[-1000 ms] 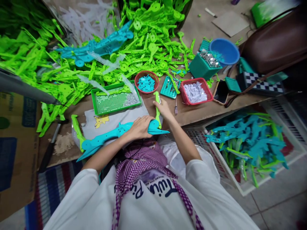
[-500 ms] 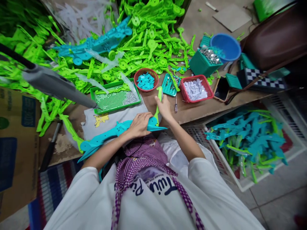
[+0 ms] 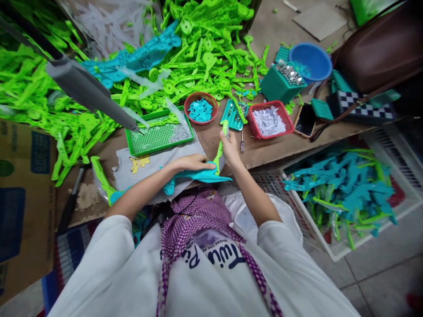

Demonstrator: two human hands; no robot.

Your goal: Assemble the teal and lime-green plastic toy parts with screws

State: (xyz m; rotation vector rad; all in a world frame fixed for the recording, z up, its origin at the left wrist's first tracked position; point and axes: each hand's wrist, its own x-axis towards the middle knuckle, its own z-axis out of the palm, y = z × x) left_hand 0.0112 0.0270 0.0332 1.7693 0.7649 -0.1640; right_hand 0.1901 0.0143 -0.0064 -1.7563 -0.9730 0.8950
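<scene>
My left hand [image 3: 194, 162] is closed over the right end of a long turquoise plastic part [image 3: 208, 177], its thumb by a round joint there. A bright green plastic arm [image 3: 218, 156] rises from that joint. The fingers of my right hand [image 3: 230, 147] are wrapped round the arm's upper portion. At the turquoise part's far left end, another green arm [image 3: 105, 182] sticks out, with clear plastic beside it. My left forearm hides the middle of the turquoise part. Below the work lies a grey cloth [image 3: 124, 160] with a yellow cartoon print.
A grey power screwdriver [image 3: 89, 94] hangs at the left. Close by are a green tray [image 3: 132, 147] of small metal pieces, a red basket [image 3: 187, 111] of turquoise bits and a red basket [image 3: 273, 134] of white pieces. Green parts [image 3: 211, 48] pile up behind. A white crate [image 3: 333, 255] stands right.
The turquoise part has tilted, and my left hand has turned with its thumb at the joint. My right hand has shifted slightly right with the green arm. The power screwdriver appears further right.
</scene>
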